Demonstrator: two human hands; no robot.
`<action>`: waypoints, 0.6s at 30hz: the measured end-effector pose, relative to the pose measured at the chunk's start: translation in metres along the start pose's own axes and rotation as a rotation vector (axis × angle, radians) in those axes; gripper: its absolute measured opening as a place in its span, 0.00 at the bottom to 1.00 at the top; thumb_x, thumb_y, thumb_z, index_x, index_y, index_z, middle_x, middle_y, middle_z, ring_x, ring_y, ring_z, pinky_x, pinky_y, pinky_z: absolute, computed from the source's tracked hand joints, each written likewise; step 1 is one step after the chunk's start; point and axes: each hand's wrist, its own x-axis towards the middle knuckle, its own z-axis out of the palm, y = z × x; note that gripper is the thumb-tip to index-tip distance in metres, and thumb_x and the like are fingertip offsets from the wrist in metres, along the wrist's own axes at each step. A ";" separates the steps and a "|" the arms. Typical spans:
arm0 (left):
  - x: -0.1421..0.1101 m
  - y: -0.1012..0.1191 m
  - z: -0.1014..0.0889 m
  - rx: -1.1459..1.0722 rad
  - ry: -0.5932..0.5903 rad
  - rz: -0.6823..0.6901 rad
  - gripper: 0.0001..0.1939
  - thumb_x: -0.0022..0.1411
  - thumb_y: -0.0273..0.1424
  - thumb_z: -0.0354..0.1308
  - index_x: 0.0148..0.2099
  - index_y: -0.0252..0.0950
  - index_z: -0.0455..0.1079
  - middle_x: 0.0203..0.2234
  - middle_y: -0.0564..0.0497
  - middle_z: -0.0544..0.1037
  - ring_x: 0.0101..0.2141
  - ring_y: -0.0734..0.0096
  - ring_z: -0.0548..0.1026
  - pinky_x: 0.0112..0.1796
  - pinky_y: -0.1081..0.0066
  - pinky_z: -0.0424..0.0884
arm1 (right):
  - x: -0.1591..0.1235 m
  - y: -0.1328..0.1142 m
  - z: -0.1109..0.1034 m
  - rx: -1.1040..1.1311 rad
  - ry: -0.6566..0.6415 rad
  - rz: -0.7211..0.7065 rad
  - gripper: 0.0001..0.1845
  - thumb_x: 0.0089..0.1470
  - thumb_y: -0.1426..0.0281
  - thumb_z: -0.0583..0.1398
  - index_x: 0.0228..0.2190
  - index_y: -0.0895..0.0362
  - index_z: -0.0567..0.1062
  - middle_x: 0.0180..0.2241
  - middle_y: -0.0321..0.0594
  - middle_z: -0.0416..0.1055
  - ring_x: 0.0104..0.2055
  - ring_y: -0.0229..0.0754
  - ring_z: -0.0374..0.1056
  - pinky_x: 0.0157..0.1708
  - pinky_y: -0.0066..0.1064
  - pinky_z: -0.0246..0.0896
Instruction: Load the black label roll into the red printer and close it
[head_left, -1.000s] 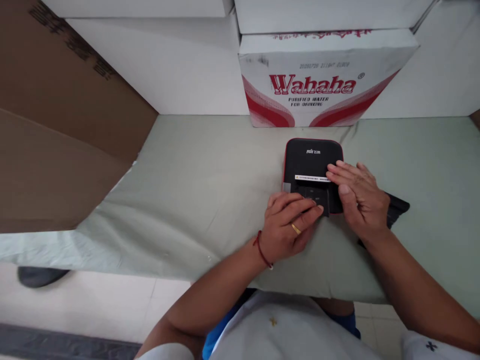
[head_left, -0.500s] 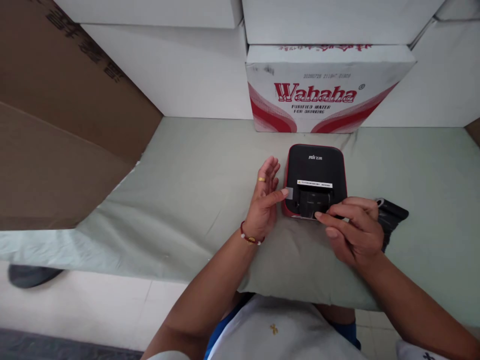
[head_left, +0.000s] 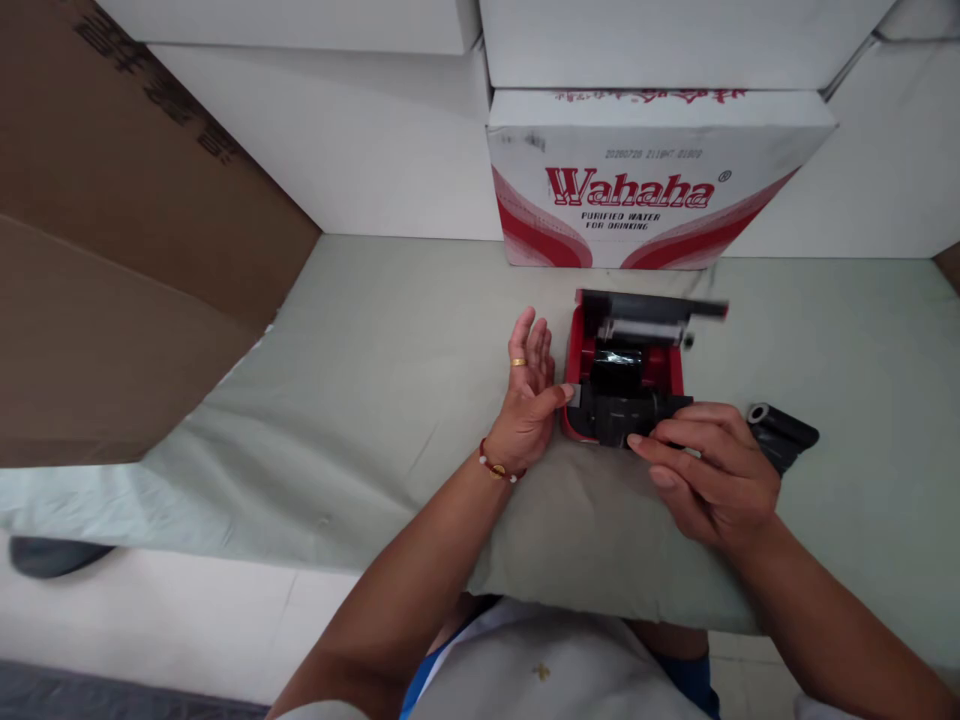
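The label printer [head_left: 574,350] stands open on the bench [head_left: 390,360]; left hand [head_left: 529,400], loosely spread, thumbs its side tab [head_left: 575,397], likely steadying it; right hand [head_left: 712,475] touches black film [head_left: 619,422], probably keeping it taut, grip unclear.

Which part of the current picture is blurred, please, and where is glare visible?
Head view: the raised lid looks smeared, perhaps by motion; head view: glare on the black roll inside the red casing; head view: Wahaha box lettering readable.
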 end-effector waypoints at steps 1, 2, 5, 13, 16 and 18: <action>0.000 -0.001 0.000 -0.019 -0.018 -0.002 0.55 0.63 0.52 0.76 0.80 0.65 0.47 0.83 0.49 0.57 0.82 0.54 0.57 0.75 0.50 0.66 | 0.003 -0.001 -0.002 0.030 -0.003 0.002 0.16 0.68 0.72 0.63 0.53 0.49 0.85 0.37 0.39 0.84 0.38 0.47 0.78 0.38 0.42 0.75; 0.000 -0.002 0.000 -0.038 -0.031 -0.007 0.54 0.63 0.53 0.76 0.80 0.64 0.49 0.82 0.49 0.57 0.81 0.53 0.58 0.74 0.49 0.67 | 0.006 -0.002 -0.005 0.062 -0.009 0.026 0.16 0.69 0.72 0.62 0.52 0.48 0.85 0.38 0.39 0.84 0.38 0.47 0.78 0.40 0.43 0.76; -0.002 -0.004 0.002 -0.083 -0.047 -0.040 0.49 0.63 0.56 0.74 0.77 0.58 0.55 0.81 0.45 0.60 0.80 0.52 0.62 0.74 0.49 0.67 | 0.026 0.001 -0.016 0.126 -0.018 0.205 0.16 0.72 0.72 0.59 0.48 0.46 0.86 0.41 0.40 0.85 0.41 0.48 0.79 0.44 0.46 0.75; 0.000 0.006 0.009 -0.232 -0.039 -0.112 0.40 0.60 0.52 0.77 0.68 0.50 0.67 0.74 0.44 0.71 0.76 0.54 0.67 0.75 0.52 0.64 | 0.108 0.047 0.004 -0.351 -0.773 0.417 0.16 0.68 0.72 0.58 0.43 0.51 0.87 0.42 0.45 0.88 0.41 0.53 0.83 0.39 0.42 0.74; 0.000 0.010 0.013 -0.312 -0.002 -0.129 0.39 0.57 0.49 0.80 0.65 0.48 0.71 0.71 0.46 0.74 0.74 0.54 0.69 0.74 0.54 0.64 | 0.128 0.046 0.026 -0.622 -0.996 0.466 0.19 0.65 0.76 0.57 0.45 0.54 0.87 0.39 0.52 0.87 0.40 0.56 0.83 0.36 0.41 0.71; 0.000 0.011 0.016 -0.345 0.039 -0.131 0.38 0.55 0.48 0.81 0.63 0.48 0.72 0.69 0.47 0.75 0.73 0.54 0.69 0.74 0.55 0.63 | 0.132 0.043 0.035 -0.611 -1.047 0.464 0.18 0.66 0.74 0.57 0.45 0.58 0.87 0.39 0.57 0.86 0.41 0.57 0.83 0.38 0.41 0.70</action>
